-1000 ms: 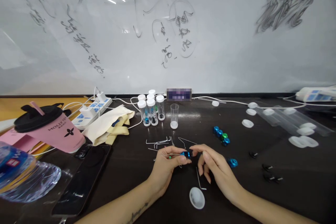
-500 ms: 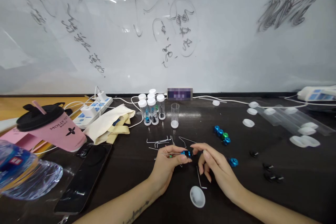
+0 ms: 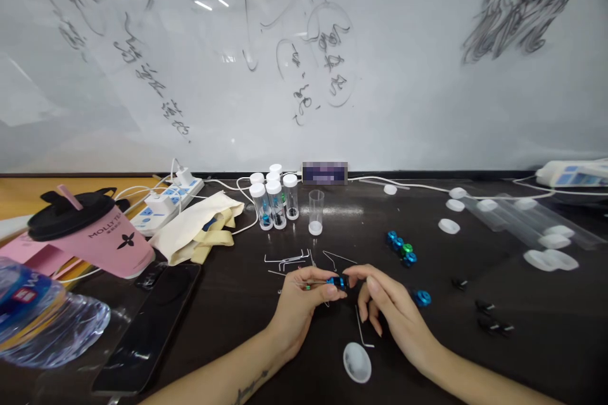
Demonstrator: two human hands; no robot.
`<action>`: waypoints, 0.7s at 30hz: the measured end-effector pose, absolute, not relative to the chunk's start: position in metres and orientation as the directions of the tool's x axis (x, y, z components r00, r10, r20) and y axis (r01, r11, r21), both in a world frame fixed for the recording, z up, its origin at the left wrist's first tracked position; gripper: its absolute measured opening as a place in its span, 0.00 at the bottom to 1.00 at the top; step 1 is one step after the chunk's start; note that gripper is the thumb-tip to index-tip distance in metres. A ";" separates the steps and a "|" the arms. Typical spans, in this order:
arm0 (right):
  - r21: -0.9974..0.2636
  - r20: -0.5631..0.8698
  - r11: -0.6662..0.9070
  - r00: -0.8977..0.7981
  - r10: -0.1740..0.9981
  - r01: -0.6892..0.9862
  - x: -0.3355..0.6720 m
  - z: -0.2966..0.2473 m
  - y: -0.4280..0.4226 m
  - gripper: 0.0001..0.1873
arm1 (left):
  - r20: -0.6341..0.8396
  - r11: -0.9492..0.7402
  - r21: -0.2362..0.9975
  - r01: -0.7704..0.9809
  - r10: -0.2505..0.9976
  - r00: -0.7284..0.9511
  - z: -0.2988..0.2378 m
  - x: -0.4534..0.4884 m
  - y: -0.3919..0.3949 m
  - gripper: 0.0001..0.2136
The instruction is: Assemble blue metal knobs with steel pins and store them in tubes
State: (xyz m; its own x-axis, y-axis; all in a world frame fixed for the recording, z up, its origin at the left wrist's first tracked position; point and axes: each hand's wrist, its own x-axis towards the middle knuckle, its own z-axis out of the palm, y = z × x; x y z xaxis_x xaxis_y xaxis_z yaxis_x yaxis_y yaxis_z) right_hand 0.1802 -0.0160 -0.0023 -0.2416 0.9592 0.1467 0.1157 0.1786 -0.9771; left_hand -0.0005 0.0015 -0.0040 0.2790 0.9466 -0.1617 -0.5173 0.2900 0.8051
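Note:
My left hand [image 3: 300, 304] pinches a small blue-and-black cylindrical part [image 3: 337, 283] between thumb and fingers, with thin metal wire running back from it under the fingers. My right hand [image 3: 387, 304] is at the part's black end; its index fingertip appears to touch it, while the thumb and other fingers are loosely bent and apart. Below the hands lie an L-shaped metal rod [image 3: 363, 329] and a white round cap [image 3: 357, 362]. Several bent metal wires [image 3: 287, 259] lie just beyond my left hand.
Capped clear tubes [image 3: 275, 205] stand behind, beside an uncapped tube [image 3: 316, 212]. To the right are blue and green round parts [image 3: 401, 248], a blue part [image 3: 422, 297], black pieces [image 3: 494, 326], white caps and clear tubes [image 3: 503, 212]. A phone [image 3: 147, 329], pink cup [image 3: 102, 237] and bottle [image 3: 42, 316] sit left.
The view has shifted slightly, so the table sits a little lower in the frame. Both hands keep nearly the same pose around the blue-and-black part.

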 end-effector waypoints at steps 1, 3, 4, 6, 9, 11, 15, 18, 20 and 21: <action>-0.977 0.146 0.178 -0.240 0.960 0.116 0.180 -0.002 -0.016 0.20 | -0.162 0.290 0.806 -0.517 0.947 0.278 -0.004 0.000 0.001 0.10; -0.976 0.149 0.182 -0.244 0.958 0.119 0.180 -0.002 -0.016 0.20 | -0.159 0.287 0.808 -0.515 0.947 0.279 -0.004 0.000 0.001 0.10; -0.976 0.149 0.183 -0.248 0.957 0.121 0.180 -0.002 -0.016 0.20 | -0.156 0.285 0.810 -0.513 0.947 0.279 -0.004 0.000 0.001 0.10; -0.975 0.154 0.188 -0.251 0.956 0.119 0.180 -0.003 -0.016 0.20 | -0.149 0.279 0.812 -0.512 0.948 0.280 -0.005 -0.001 0.001 0.10; -0.976 0.160 0.189 -0.242 0.957 0.104 0.181 -0.004 -0.016 0.20 | -0.143 0.275 0.811 -0.516 0.949 0.281 -0.005 -0.001 0.001 0.10; -0.976 0.158 0.188 -0.239 0.958 0.108 0.181 -0.005 -0.016 0.20 | -0.152 0.281 0.812 -0.512 0.948 0.279 -0.005 -0.001 0.001 0.10; -0.973 0.158 0.193 -0.246 0.956 0.128 0.181 -0.004 -0.015 0.21 | -0.164 0.289 0.815 -0.502 0.946 0.279 -0.006 -0.001 0.002 0.10; -0.972 0.166 0.200 -0.241 0.956 0.121 0.180 -0.003 -0.015 0.21 | -0.160 0.284 0.816 -0.504 0.948 0.276 -0.005 -0.001 0.002 0.10; -0.974 0.162 0.196 -0.245 0.956 0.118 0.180 -0.003 -0.016 0.21 | -0.170 0.290 0.813 -0.504 0.947 0.271 -0.005 -0.001 0.002 0.10; -0.975 0.158 0.191 -0.247 0.956 0.116 0.180 -0.003 -0.016 0.21 | -0.174 0.294 0.812 -0.505 0.947 0.270 -0.004 0.000 0.002 0.10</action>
State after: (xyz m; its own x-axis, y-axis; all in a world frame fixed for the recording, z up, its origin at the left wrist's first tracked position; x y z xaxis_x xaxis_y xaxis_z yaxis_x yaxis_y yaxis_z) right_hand 0.1800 -0.0158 -0.0030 -0.2467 0.9562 0.1576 0.1160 0.1906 -0.9748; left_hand -0.0004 0.0017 -0.0044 0.2702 0.9469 -0.1745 -0.5046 0.2936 0.8119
